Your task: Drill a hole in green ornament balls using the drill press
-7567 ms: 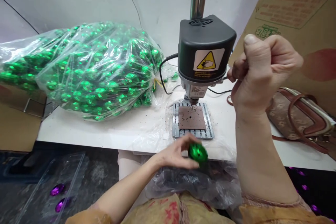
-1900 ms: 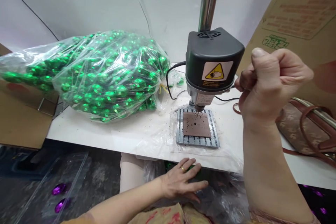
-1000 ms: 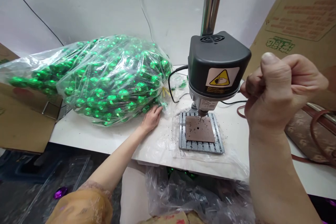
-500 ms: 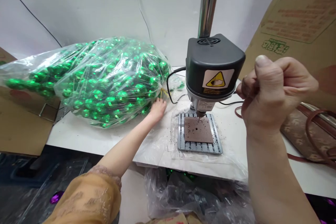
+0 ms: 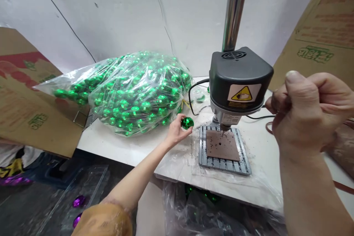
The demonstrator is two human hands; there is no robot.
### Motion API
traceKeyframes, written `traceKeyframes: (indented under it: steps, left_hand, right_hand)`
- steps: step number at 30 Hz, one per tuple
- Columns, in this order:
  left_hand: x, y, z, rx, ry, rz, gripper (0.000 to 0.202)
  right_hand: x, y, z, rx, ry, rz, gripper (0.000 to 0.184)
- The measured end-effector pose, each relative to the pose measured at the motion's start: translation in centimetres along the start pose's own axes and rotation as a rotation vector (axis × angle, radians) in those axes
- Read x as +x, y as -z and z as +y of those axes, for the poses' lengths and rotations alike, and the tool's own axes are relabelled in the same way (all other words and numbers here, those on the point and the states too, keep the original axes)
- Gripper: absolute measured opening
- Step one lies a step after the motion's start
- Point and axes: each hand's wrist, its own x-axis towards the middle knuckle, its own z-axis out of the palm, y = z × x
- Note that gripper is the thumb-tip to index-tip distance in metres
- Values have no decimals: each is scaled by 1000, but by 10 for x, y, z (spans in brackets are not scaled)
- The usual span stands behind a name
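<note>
My left hand (image 5: 177,131) pinches a shiny green faceted ball (image 5: 187,122) just right of the mouth of a large clear bag of green balls (image 5: 129,92) on the white table (image 5: 116,143). The ball is held left of the small drill press (image 5: 240,81), whose bit hangs over a brown pad on the grey slotted base plate (image 5: 224,150). My right hand (image 5: 309,112) is a closed fist beside the drill head, gripping a thin lever that is mostly hidden by the fingers.
Cardboard boxes stand at the left (image 5: 24,103) and the back right (image 5: 318,33). A clear plastic bag (image 5: 210,210) with a few green balls hangs below the table edge. Purple balls (image 5: 79,201) lie in a clear tray on the floor. A black cable (image 5: 193,92) runs behind the drill.
My left hand went from the bag below the table edge to the mouth of the big bag, and now holds a green ball drawn out toward the drill. My right fist stays put.
</note>
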Motion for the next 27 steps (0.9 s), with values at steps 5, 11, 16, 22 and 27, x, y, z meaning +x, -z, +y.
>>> traceKeyframes:
  steps: [5, 11, 16, 22, 27]
  left_hand:
    - [-43, -29, 17, -965, 381, -156, 56]
    - [-35, -58, 30, -882, 355, -28, 59]
    - [-31, -74, 27, -773, 228, -98, 56]
    - [-32, -84, 26, -641, 133, -157, 52]
    - [-32, -87, 27, -542, 60, -160, 51]
  right_hand:
    - [0, -1, -1, 20, -2, -4, 38]
    - [-1, 0, 0, 48, -10, -25, 40]
    - [0, 1, 3, 58, 13, -49, 42]
    - [0, 0, 4, 23, 18, -44, 47]
    - [0, 1, 5, 18, 16, -43, 47]
